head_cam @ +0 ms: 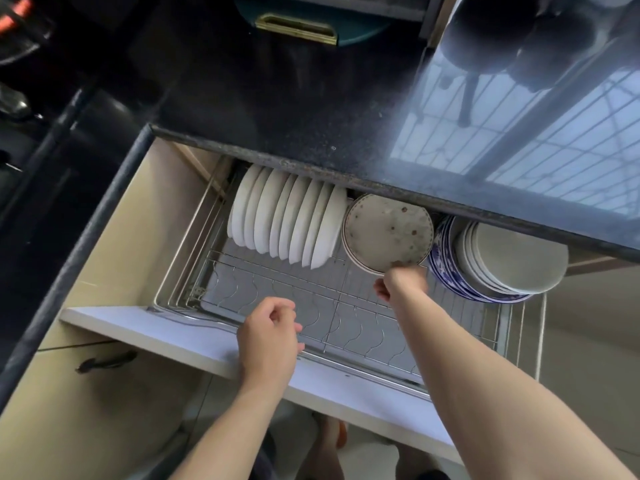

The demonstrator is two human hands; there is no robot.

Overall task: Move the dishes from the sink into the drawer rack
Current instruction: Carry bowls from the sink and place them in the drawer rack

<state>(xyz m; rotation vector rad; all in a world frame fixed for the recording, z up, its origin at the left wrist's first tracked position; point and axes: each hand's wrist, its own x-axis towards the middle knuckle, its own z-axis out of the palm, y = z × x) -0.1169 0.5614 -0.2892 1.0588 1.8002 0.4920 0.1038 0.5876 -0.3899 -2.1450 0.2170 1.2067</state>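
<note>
Daylight comes from the right and makes a bright, hazy window glare on the dark counter (346,126). The top left is nearly black. The drawer (194,336) is softly lit. Straight edges bend near the sides, and the whole picture looks a little blurry.

Single head view, worn high, facing steeply down over the open drawer rack (311,306). Close range. Dark table (294,109) edge crosses above the rack; both forearms enter from below it.

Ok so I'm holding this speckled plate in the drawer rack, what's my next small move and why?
Probably lower the speckled plate into the rack slot right of the white plates, then let go: your right hand grips its lower rim and it stands upright there.
</note>
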